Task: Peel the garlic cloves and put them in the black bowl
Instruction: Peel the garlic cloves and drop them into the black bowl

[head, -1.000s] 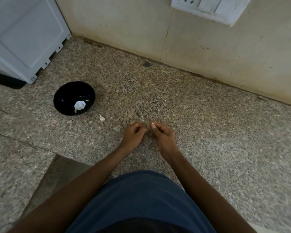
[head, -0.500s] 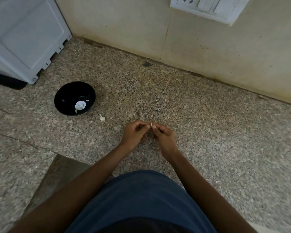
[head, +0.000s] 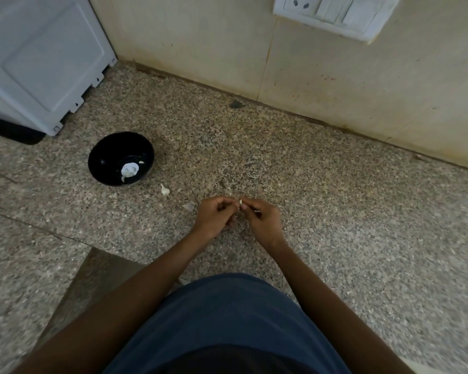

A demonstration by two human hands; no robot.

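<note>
At the centre of the frame, a small pale garlic clove (head: 240, 203) sits pinched between the fingertips of my left hand (head: 214, 215) and my right hand (head: 262, 220), both curled closed around it just above the speckled granite counter (head: 335, 211). Left of my hands, another white garlic clove (head: 164, 189) lies on the counter, near the round black bowl (head: 100, 157), which holds white peeled pieces (head: 129, 169).

Garlic clove (head: 164, 190) beside black bowl (head: 103, 155).
</note>
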